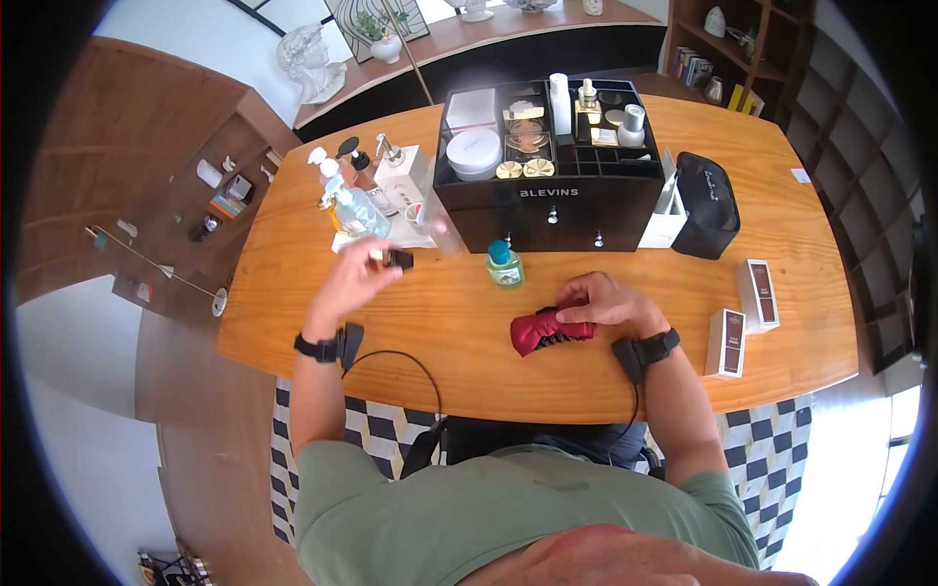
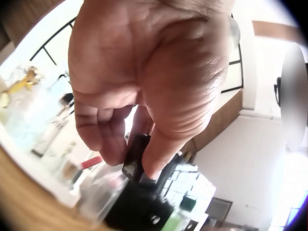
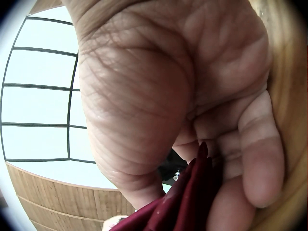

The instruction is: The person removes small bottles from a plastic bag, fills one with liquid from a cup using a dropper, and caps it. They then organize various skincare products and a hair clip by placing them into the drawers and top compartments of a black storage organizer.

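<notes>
My left hand (image 1: 350, 281) is raised over the left part of the table and pinches a small black block-shaped item (image 1: 399, 259) between thumb and fingers. In the left wrist view the black item (image 2: 136, 156) has small light lettering; its exact kind is unclear. On the table in front of me, my right hand (image 1: 604, 298) grips a dark red satin pouch (image 1: 532, 334) with black trim. Shiny folds of the pouch (image 3: 185, 197) show between thumb and fingers in the right wrist view. A green bottle with a teal cap (image 1: 504, 266) stands between the hands.
Behind the bottle stands a black cosmetics organizer (image 1: 547, 220) with small drawers. Pump bottles crowd a white tray (image 1: 366, 241) at left. To the right are a black mesh bag (image 1: 708, 205) and two small boxes (image 1: 726, 344). Cables run from both wrists.
</notes>
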`<state>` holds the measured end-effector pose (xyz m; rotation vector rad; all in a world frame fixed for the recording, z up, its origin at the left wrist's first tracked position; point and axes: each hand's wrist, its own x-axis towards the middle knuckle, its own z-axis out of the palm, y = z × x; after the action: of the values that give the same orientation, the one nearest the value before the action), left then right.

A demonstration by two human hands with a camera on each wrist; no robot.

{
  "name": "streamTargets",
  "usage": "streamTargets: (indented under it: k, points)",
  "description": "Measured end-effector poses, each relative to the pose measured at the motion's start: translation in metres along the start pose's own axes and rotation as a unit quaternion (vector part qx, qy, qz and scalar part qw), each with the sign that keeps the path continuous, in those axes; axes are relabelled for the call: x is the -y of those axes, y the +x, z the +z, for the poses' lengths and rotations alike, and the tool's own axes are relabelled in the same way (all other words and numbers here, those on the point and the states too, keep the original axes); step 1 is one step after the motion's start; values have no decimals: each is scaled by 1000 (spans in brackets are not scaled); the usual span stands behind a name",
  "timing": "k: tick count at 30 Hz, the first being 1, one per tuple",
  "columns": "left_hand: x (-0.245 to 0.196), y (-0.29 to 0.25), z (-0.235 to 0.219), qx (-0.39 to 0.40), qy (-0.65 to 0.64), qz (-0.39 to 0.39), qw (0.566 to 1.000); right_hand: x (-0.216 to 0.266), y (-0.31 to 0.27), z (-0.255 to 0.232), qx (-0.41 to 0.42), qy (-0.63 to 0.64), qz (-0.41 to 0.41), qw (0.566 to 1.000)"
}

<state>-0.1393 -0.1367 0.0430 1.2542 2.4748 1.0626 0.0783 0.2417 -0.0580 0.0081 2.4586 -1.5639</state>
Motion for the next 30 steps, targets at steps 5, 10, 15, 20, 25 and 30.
streamTargets:
  k: [5,10,15,20,25,30]
  points:
    - [-76,86,-34,-36,37,130,990,2,-1,0,4,9,5,1000]
    - [-98,148,-27,57,160,122,978,0,-2,-1,-1,-1,13,1000]
    - [-101,159,-15,80,164,152,971,2,-4,-1,-9,-8,14,1000]
    - [-86,168,-12,102,170,174,965,-8,1,2,-13,7,-13,1000]
    - [-88,172,-14,122,164,167,964,-2,-3,2,-20,11,-2,1000]
    - [-86,175,-14,154,104,160,969,-5,-1,2,-16,28,3,999]
